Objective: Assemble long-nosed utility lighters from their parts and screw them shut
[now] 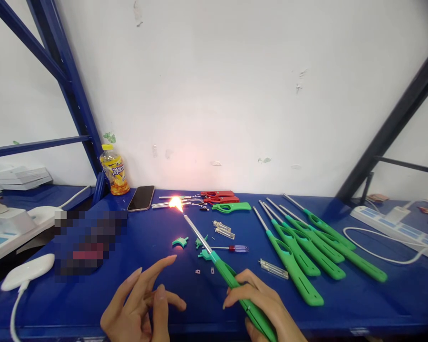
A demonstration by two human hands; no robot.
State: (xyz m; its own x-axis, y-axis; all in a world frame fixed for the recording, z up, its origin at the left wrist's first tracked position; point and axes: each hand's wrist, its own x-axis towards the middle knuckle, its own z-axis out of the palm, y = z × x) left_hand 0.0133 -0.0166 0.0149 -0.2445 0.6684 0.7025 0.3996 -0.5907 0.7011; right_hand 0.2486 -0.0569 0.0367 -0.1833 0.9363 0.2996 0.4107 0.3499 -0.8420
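Note:
My right hand is wrapped round the handle of a green long-nosed gas lighter. Its silver barrel points away and to the left, and a bright flame burns at the tip. To the left of the handle, my left hand is raised with its fingers apart and nothing in them. Beyond the hands lie small green plastic parts, a screwdriver with a clear purple and red handle, and tiny pale pieces. A clear fluid tank is right of my right hand.
Several green lighters lie side by side at the right. Red casings with wires and a green casing are near the wall. A phone, drink bottle, white charger and power strips stand around.

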